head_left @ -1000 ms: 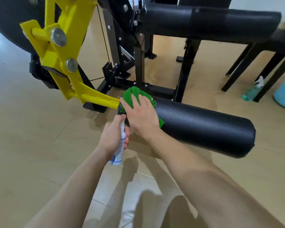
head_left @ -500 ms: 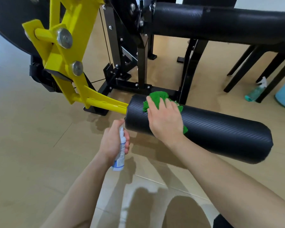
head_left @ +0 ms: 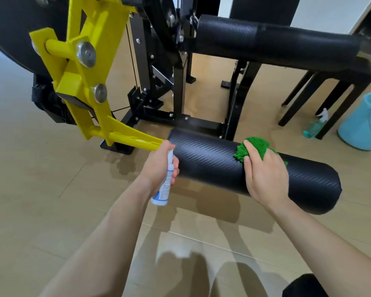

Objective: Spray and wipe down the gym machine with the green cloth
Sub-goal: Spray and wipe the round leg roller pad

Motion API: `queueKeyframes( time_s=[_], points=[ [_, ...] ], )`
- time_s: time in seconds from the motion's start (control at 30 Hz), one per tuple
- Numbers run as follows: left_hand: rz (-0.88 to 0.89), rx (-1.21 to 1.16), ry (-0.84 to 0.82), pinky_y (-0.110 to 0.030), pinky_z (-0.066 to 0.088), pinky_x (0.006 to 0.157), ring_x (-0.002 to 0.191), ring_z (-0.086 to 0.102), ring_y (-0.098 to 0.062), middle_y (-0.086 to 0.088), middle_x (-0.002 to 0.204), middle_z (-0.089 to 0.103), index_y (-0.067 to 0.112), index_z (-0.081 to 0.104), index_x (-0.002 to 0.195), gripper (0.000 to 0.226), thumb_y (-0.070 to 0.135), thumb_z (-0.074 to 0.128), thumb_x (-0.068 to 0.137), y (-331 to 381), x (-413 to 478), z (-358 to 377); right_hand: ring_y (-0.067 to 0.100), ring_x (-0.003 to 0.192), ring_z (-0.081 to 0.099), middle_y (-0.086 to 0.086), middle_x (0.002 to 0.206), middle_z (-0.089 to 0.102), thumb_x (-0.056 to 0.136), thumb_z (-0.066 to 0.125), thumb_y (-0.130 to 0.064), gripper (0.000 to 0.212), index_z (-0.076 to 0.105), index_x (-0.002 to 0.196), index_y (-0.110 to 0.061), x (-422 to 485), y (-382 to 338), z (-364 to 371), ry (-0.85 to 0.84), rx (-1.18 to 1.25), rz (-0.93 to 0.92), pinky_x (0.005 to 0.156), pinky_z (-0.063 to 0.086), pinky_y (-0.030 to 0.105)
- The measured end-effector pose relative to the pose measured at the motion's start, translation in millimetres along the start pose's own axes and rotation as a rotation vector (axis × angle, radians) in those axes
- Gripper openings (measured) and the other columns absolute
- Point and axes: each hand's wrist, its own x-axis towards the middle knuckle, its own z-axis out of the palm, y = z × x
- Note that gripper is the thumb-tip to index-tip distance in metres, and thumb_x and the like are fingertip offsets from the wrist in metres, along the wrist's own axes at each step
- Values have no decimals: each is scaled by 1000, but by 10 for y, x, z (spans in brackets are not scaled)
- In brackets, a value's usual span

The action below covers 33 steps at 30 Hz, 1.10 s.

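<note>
Centre frame: the left hand (head_left: 159,162) wrapped its grip round a small white spray bottle (head_left: 166,185), aimed at the black padded roller (head_left: 208,161), perhaps misting it. Right of centre, the right hand (head_left: 265,174) pressed a crumpled green cloth (head_left: 255,146) there, fingers flat, to wipe.

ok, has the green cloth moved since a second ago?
Yes. The green cloth, under the right hand, slid along the black roller pad, away from the yellow arm.
</note>
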Motion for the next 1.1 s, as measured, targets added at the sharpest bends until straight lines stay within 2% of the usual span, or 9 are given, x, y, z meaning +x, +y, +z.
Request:
queueKeyframes(
  time_s=[0.17, 0.33, 0.43, 0.6, 0.73, 0.87, 0.93, 1.0, 1.1],
  points=[
    [11, 57, -15, -28, 34, 46, 42, 36, -24, -11, 50, 41, 11, 46, 54, 58, 50, 44, 97, -78, -165, -194, 38, 91, 61, 19, 102, 67, 101, 51, -24, 43, 54, 143, -17, 296, -685, 95, -63, 54, -168, 81, 48, 44],
    [-1, 13, 41, -27, 34, 45, 40, 34, -23, -11, 50, 39, 9, 45, 53, 62, 48, 43, 101, -62, -399, -381, 38, 126, 48, 13, 138, 56, 101, 44, -26, 48, 45, 149, -23, 674, -1890, 406, -197, 19, -473, 107, 36, 49],
    [-11, 30, 76, -26, 34, 43, 39, 34, -23, -11, 49, 39, 10, 46, 54, 61, 48, 45, 101, -21, -471, -394, 35, 128, 46, 9, 142, 53, 99, 38, -24, 44, 51, 141, -26, 736, -1966, 464, -243, -78, -640, 110, 32, 49],
    [-18, 40, 83, -26, 35, 43, 41, 35, -23, -11, 51, 39, 10, 47, 56, 59, 49, 46, 99, -6, -468, -272, 36, 140, 40, 14, 154, 45, 101, 46, -34, 56, 36, 155, -30, 383, -946, 332, -145, -1, -573, 115, 33, 49],
    [3, 84, 54, -29, 36, 47, 43, 36, -24, -12, 53, 40, 10, 48, 56, 60, 50, 45, 100, -50, -459, -163, 38, 130, 49, 21, 139, 56, 103, 40, -41, 55, 36, 156, -25, 138, -180, 111, -154, -64, -356, 112, 36, 48],
    [9, 116, 50, -29, 37, 49, 42, 37, -24, -12, 52, 41, 10, 49, 55, 61, 50, 45, 100, -31, -466, -145, 37, 112, 54, 16, 121, 63, 104, 34, -37, 50, 44, 149, -18, 236, -541, 122, -163, 1, -146, 104, 40, 48],
    [31, 142, 56, -29, 37, 50, 42, 38, -24, -13, 52, 42, 10, 49, 56, 60, 49, 45, 101, 21, -447, -122, 36, 113, 55, 15, 126, 62, 105, 34, -35, 49, 44, 149, -17, 432, -944, 211, -174, 57, -210, 102, 41, 48],
    [61, 160, 66, -29, 37, 49, 42, 39, -25, -14, 51, 43, 9, 49, 55, 60, 48, 45, 100, 92, -422, -75, 38, 126, 50, 17, 142, 55, 105, 33, -36, 52, 36, 154, -20, 611, -1307, 267, -239, 85, -303, 107, 37, 50],
    [90, 165, 69, -30, 37, 49, 41, 40, -24, -14, 50, 44, 9, 51, 55, 61, 48, 44, 101, 221, -360, 41, 38, 139, 38, 13, 157, 40, 104, 28, -37, 56, 23, 159, -27, 743, -1442, 279, -340, 86, -457, 113, 32, 49]
  ],
)
